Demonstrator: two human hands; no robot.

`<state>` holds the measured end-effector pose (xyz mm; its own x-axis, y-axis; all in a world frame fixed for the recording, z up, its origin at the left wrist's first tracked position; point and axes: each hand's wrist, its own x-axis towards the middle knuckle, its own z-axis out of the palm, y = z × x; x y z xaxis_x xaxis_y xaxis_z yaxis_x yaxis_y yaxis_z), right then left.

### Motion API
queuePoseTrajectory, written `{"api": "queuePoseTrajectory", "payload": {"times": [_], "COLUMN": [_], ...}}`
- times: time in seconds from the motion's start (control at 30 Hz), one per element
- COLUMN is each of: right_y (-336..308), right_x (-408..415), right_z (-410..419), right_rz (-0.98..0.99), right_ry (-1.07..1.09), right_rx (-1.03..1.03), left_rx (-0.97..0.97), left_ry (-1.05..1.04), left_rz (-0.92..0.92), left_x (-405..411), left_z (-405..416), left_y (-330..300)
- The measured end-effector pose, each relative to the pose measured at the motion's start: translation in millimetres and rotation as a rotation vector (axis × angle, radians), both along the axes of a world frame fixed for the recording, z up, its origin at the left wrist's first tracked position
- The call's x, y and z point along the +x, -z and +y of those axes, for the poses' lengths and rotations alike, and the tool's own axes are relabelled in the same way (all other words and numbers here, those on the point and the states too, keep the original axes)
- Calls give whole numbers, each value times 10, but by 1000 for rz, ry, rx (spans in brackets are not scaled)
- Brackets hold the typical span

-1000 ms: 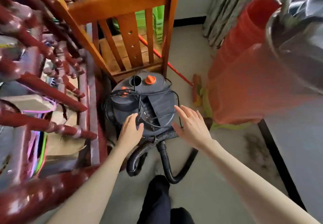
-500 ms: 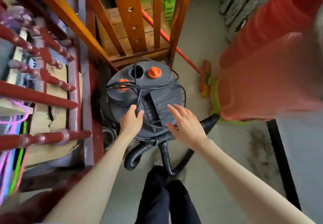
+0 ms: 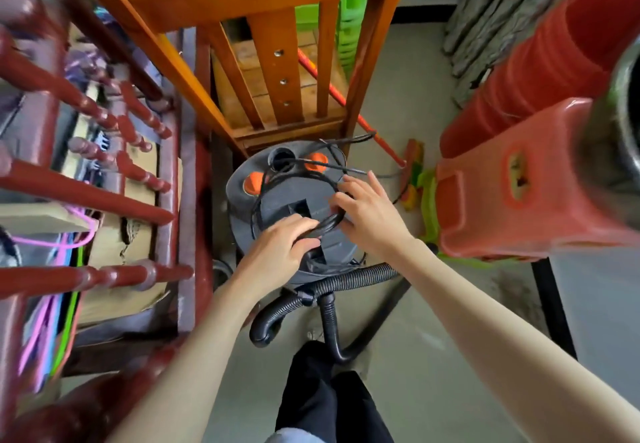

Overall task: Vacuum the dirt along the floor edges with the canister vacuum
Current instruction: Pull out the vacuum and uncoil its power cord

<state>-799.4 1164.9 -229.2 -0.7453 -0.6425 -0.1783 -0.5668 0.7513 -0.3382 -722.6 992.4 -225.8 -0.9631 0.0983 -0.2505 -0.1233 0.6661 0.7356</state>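
Black plastic body: the canister vacuum (image 3: pixel 294 200) sits at the centre of the frame, upright on the floor, just below the orange wooden chair (image 3: pixel 263 72).
Left grip: my left hand (image 3: pixel 277 252) has its fingers curled round a bundle of the black power cord (image 3: pixel 325 226) on the lid.
Right grip: my right hand (image 3: pixel 372 216) lies on the cord loops, fingers spread and lightly bent; I cannot tell whether it pinches a strand.
Handling: I judge the drum rigid and fairly heavy, the cord limp and prone to snag; the recessed handle (image 3: pixel 298 207) in the lid looks the place to lift.
Hose: the ribbed hose (image 3: pixel 349 283) seems flexible.
Direction: the drum's axis stands vertical; the hose leaves its lower side and curves toward the bottom of the frame.
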Motion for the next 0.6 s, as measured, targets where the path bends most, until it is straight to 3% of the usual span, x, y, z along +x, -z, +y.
{"api": "queuePoseTrajectory", "payload": {"times": [0.23,0.33,0.43,0.5,0.6], "right_y": [34,118,196,226,282], "right_x": [129,119,177,239,277], "right_z": [341,512,578,586,578], "right_rz": [-125,-140,-159,-123,-168], "right_ry": [256,258,272,296,403], "right_rx": [-160,-99,-69,-117,-174], "left_rx": [56,40,74,206,312], "left_ry": [47,-249,-631,-741,-827], "left_rz": [28,-64,-384,-533,-547], "left_x": [-50,-53,-79,-118,-213], "left_z": [-37,-111,-154,-118,-36], "left_y": [159,465,748,867,936]}}
